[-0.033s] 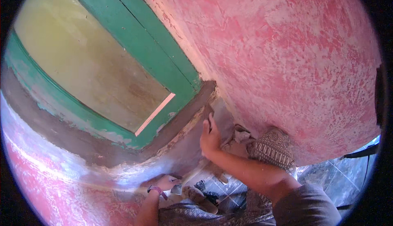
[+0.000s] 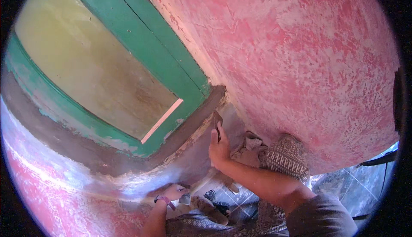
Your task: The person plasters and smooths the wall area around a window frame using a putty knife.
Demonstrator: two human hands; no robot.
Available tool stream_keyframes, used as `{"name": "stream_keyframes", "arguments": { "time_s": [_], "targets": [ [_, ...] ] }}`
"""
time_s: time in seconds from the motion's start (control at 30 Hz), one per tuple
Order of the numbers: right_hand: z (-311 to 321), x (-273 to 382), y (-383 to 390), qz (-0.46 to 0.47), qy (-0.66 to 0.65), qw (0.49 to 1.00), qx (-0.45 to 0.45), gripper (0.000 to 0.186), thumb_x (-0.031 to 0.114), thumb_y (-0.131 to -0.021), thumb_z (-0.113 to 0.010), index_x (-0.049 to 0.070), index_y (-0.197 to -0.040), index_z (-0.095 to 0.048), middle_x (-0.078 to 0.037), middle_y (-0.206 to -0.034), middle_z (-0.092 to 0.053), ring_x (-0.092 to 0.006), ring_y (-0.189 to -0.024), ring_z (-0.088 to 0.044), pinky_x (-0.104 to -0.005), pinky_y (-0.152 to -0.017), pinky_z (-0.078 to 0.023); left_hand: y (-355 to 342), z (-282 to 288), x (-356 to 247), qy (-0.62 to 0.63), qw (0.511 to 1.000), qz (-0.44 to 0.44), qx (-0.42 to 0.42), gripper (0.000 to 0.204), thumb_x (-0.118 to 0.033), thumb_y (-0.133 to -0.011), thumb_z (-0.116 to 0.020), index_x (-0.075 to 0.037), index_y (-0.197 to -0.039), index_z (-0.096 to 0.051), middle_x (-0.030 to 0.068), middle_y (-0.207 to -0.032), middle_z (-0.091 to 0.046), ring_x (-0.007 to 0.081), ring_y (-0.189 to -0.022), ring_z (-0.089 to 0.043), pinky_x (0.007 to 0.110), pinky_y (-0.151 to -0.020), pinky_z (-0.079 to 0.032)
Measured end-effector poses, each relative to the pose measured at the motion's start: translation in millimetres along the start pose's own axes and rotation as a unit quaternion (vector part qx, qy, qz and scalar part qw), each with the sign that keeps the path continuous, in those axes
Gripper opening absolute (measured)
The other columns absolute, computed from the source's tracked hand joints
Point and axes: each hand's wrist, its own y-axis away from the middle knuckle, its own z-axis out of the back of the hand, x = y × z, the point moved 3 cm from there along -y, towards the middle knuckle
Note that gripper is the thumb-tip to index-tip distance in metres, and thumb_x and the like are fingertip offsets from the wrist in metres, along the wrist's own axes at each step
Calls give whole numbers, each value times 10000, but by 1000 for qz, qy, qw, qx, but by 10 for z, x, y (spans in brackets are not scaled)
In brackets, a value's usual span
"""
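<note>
My right hand (image 2: pixel 220 151) is closed round a small trowel (image 2: pixel 218 119), whose flat brown blade points up beside the rough lower edge of a fresh mortar strip (image 2: pixel 184 130). That strip borders a green frame (image 2: pixel 189 89) around a yellowish pane (image 2: pixel 98 69). Lower down, near the wall's base, my left hand (image 2: pixel 174 191) has its fingers bent, with a dark band on the wrist. A greyish piece (image 2: pixel 185 199) shows by those fingers; I cannot make out what it is or how it is held.
A scuffed pink wall (image 2: pixel 309 65) rises on the right and meets the framed side at a corner. Rubble-like lumps (image 2: pixel 253 141) lie at the corner's foot. Below are dark floor tiles (image 2: pixel 356 187) and patterned cloth (image 2: pixel 285 155) over my legs.
My right hand has shifted slightly left with the trowel, and more of its blade shows. My left hand has hardly moved.
</note>
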Motion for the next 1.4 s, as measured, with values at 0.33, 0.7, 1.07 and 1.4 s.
{"name": "stream_keyframes", "arguments": {
  "time_s": [0.33, 0.7, 1.07, 1.4],
  "targets": [
    [-12, 61, -96, 19, -8, 1000, -8, 559, 366, -1078, -480, 35, -1524, -420, -249, -1482, -507, -344, -1378, -490, -395, -1115, -392, 52, 91, -152, -19, 1000, -8, -9, 516, -527, -947, -628, -37, -1034, -766, 159, -896, -758, 245, -823, -709, 394, -798, -526],
    [-32, 65, -231, 24, -75, 996, -38, 547, 348, -1072, -487, 5, -1495, -444, -293, -1465, -500, -405, -1360, -495, -427, -1127, -392, -22, 38, 14, 1, 1000, 13, 6, 531, -550, -930, -655, -42, -1036, -766, 157, -887, -758, 225, -806, -696, 391, -786, -521],
    [13, 125, -89, -5, -63, 998, -18, 533, 301, -1075, -492, -23, -1494, -434, -255, -1472, -508, -334, -1342, -510, -384, -1115, -384, 7, 40, -108, -6, 1000, 9, 15, 483, -526, -932, -662, -79, -1072, -778, 145, -965, -768, 235, -876, -714, 377, -819, -526],
    [-8, 35, 41, 16, -62, 998, 0, 577, 376, -1072, -481, -7, -1500, -426, -252, -1475, -504, -372, -1363, -488, -408, -1130, -369, 12, 70, -230, -22, 1000, 13, 14, 479, -518, -938, -656, -73, -1065, -779, 140, -963, -770, 260, -894, -724, 399, -836, -532]
  ]
}}
